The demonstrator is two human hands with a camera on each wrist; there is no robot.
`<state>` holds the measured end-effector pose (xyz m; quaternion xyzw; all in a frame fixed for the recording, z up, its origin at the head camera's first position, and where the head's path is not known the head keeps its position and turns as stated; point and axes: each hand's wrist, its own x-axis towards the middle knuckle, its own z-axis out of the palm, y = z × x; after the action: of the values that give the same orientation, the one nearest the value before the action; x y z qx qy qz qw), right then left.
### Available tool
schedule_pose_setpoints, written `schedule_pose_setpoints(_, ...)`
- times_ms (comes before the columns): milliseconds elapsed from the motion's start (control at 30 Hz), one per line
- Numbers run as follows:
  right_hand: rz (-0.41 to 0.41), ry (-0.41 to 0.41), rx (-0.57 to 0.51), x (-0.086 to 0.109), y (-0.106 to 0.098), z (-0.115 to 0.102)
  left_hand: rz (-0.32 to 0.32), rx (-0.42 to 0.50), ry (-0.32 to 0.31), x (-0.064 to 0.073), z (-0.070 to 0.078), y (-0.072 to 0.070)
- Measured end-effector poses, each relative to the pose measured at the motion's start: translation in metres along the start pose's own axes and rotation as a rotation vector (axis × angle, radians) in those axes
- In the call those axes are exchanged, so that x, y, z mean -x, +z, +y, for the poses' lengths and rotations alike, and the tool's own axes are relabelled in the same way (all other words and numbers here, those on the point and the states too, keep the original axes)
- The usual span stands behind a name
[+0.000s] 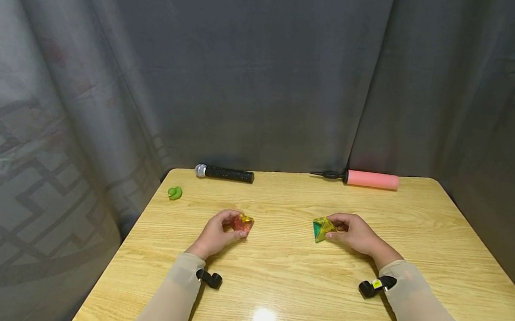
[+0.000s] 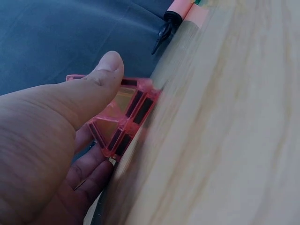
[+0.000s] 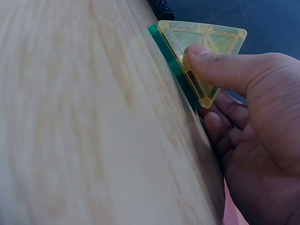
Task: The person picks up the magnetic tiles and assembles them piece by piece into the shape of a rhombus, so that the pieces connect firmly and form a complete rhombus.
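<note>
On the left of the table my left hand (image 1: 218, 234) grips red magnetic tiles (image 1: 242, 225), with a bit of yellow showing at their top. In the left wrist view the thumb lies across these see-through red tiles (image 2: 136, 108), which have dark magnet strips along their edges and sit right at the tabletop. My right hand (image 1: 354, 234) pinches yellow and green magnetic tiles (image 1: 322, 229) on the right side. The right wrist view shows the thumb pressed on the yellow triangular tile (image 3: 220, 35), with a green tile (image 3: 171, 61) under it along the table surface.
A black microphone (image 1: 229, 174) with a silver head lies at the table's back edge. To its right is a pink hand pump (image 1: 371, 180) with a black nozzle. A small green object (image 1: 175, 192) sits at the far left. Grey curtains (image 1: 267, 67) hang behind the wooden table (image 1: 274, 272).
</note>
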<state>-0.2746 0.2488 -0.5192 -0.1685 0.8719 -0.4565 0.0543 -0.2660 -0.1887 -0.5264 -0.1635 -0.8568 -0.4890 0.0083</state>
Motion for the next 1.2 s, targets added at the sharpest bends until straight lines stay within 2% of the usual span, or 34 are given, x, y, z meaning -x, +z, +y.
schedule_pose_setpoints(300, 0.000, -0.014, -0.005, 0.000, 0.001, 0.001, -0.010, -0.010, 0.004, 0.001, -0.003, 0.004)
schedule_pose_setpoints(900, -0.010, -0.038, -0.003, -0.001, 0.003, -0.003, -0.051, -0.067, 0.019, 0.003, 0.007, 0.007)
schedule_pose_setpoints(1200, -0.028, -0.036, -0.014, -0.001, 0.007, -0.011, -0.077, -0.098, 0.036, 0.005, 0.017, 0.011)
